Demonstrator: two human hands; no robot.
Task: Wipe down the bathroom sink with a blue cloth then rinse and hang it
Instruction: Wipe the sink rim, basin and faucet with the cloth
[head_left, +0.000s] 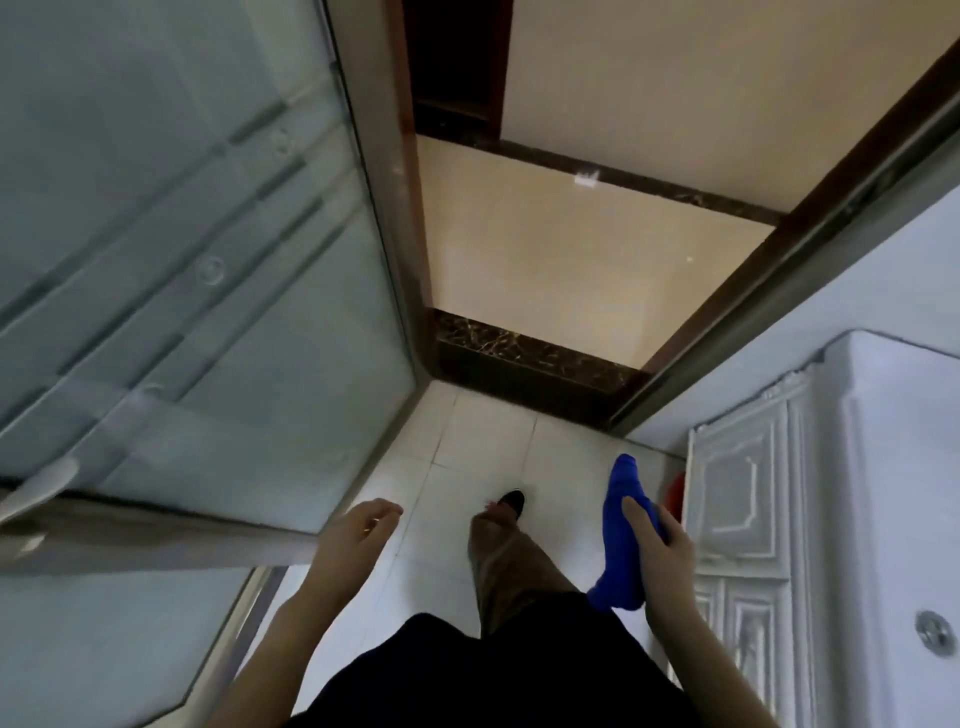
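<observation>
My right hand (662, 545) grips a bunched blue cloth (621, 525), which sticks out above and below the fingers, held low beside the white sink cabinet (748, 499). My left hand (358, 535) hangs free over the floor with loosely curled fingers and holds nothing. The white sink top (904, 467) reaches into the right edge, with a round metal fitting (935, 631) on it. The basin itself is out of view.
A glass shower door (182, 286) with a metal frame fills the left. Straight ahead is a doorway with a dark marble threshold (524, 358) and beige floor beyond. My leg and dark shoe (511, 501) stand on white floor tiles. Something red (675, 493) sits by the cabinet.
</observation>
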